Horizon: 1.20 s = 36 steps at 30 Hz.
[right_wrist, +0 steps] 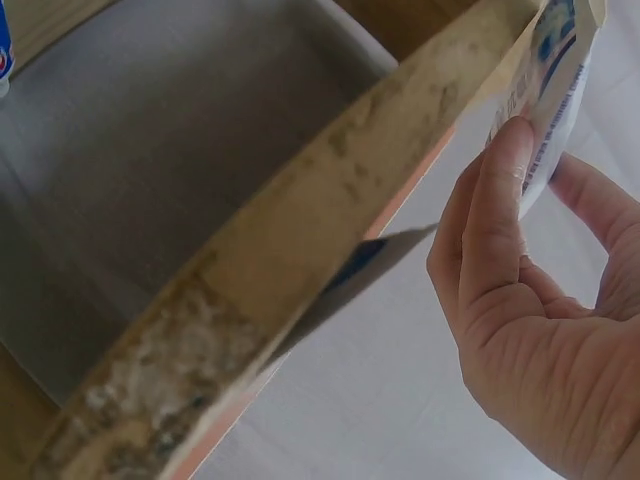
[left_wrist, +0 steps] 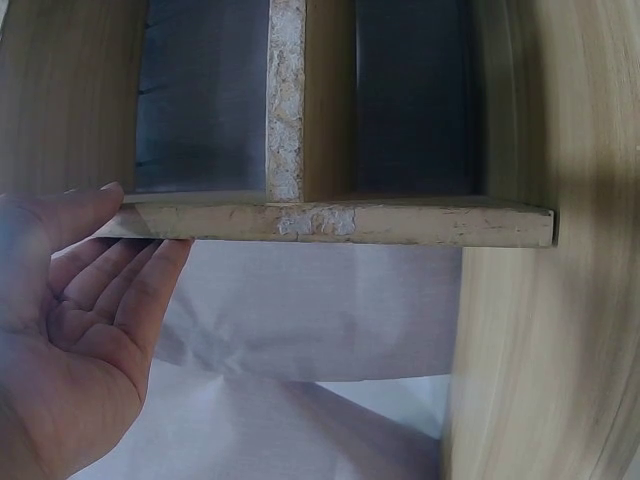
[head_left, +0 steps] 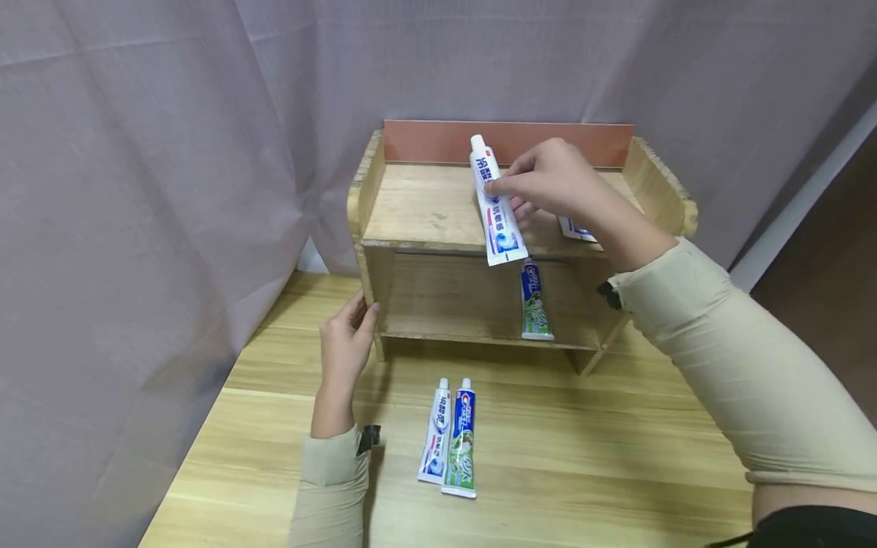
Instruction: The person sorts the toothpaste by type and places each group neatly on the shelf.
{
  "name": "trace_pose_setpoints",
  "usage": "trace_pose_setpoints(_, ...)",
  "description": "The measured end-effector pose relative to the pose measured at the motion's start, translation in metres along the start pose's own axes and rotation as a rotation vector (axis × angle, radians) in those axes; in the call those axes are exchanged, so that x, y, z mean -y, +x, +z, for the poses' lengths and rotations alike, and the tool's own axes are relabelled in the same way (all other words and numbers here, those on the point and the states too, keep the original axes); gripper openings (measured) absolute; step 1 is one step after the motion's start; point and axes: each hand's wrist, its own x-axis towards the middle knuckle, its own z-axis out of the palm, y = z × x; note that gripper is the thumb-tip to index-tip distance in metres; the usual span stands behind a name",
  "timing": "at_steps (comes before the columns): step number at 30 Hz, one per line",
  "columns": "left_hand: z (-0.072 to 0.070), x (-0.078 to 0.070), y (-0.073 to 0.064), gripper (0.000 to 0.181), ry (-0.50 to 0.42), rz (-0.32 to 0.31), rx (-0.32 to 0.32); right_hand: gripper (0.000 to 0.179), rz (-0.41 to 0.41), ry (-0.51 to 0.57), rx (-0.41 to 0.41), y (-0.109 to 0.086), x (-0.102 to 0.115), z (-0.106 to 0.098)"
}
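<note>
My right hand [head_left: 551,183] pinches a white toothpaste tube [head_left: 499,221] between thumb and fingers, cap end up, in front of the top board of a small wooden shelf [head_left: 425,205]. In the right wrist view that tube [right_wrist: 550,90] shows edge-on beside the board's front edge. At the shelf's left side, my left hand [head_left: 346,339] grips the side panel [left_wrist: 420,222], thumb on one face and fingers on the other. A second white tube [head_left: 577,230] lies on the top board, mostly hidden behind the right forearm. On the lower board rests a blue-green toothpaste tube [head_left: 536,304].
On the wooden table [head_left: 596,449] in front of the shelf lie a white toothpaste tube [head_left: 436,434] and a blue-green one [head_left: 463,441], side by side, caps toward the shelf. A grey curtain [head_left: 171,152] hangs behind and to the left.
</note>
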Motion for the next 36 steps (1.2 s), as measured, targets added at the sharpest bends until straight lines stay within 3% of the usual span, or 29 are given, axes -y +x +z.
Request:
trace_pose_setpoints(10,0.000,-0.002,0.000,0.036,0.004,0.011,-0.001,0.051,0.065,-0.019,0.037,0.014,0.003,-0.004)
trace_pose_setpoints(20,0.000,-0.004,0.000,0.036,0.003,0.000,-0.006,0.052,0.082,0.097,0.017,0.020,0.003,-0.005)
trace_pose_setpoints(27,0.000,-0.005,-0.001,0.036,0.010,0.009,-0.003,0.042,0.114,0.195,-0.007,0.024,-0.001,-0.006)
trace_pose_setpoints(36,0.001,-0.003,-0.001,0.035,0.007,0.021,-0.001,0.041,0.143,0.196,-0.003,0.030,-0.007,-0.007)
